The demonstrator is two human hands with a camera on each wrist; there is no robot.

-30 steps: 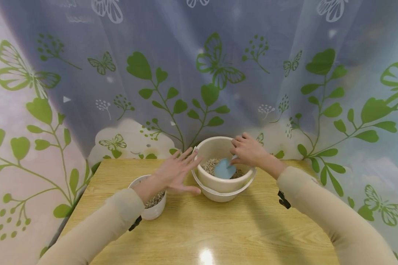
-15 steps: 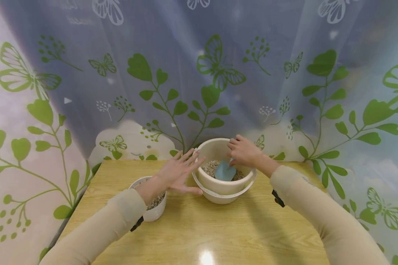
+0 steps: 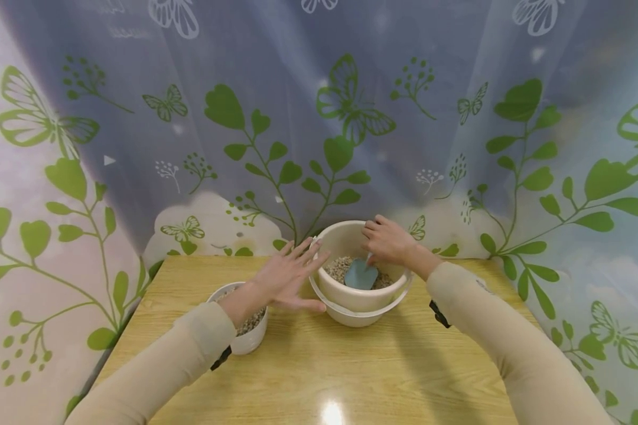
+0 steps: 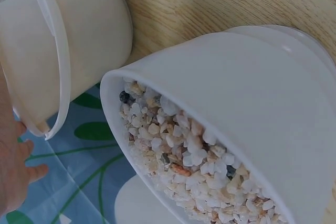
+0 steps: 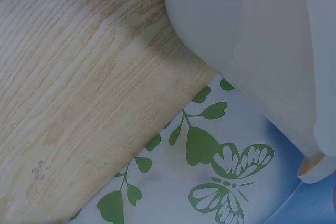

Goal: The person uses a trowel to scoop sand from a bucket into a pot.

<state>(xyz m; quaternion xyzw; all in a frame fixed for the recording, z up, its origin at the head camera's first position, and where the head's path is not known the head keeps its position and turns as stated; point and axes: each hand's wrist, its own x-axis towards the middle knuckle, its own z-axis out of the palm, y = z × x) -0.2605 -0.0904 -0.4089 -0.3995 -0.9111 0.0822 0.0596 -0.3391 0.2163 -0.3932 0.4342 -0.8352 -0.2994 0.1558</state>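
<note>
A cream bucket (image 3: 345, 297) with a white handle (image 4: 62, 51) stands at the table's back, holding gravel (image 3: 337, 267). In the head view my right hand (image 3: 390, 241) reaches over its right rim and grips a blue scoop (image 3: 360, 275), whose blade lies on the gravel. The scoop's grip is mostly hidden under the fingers. My left hand (image 3: 284, 278) is spread out at the bucket's left rim, its fingertips overlapping the rim. Beneath the left wrist stands a white pot (image 4: 220, 93) with pale mixed gravel (image 4: 178, 150) in it.
Both containers stand on a light wooden table (image 3: 319, 366). Behind the table hangs a printed curtain (image 3: 276, 118) with leaves and butterflies, close to the bucket's back. The bucket's handle hangs down round its front.
My right hand has shifted slightly left and lower over the bucket, and the scoop's blade has tilted a little. My left hand has stayed at the rim.
</note>
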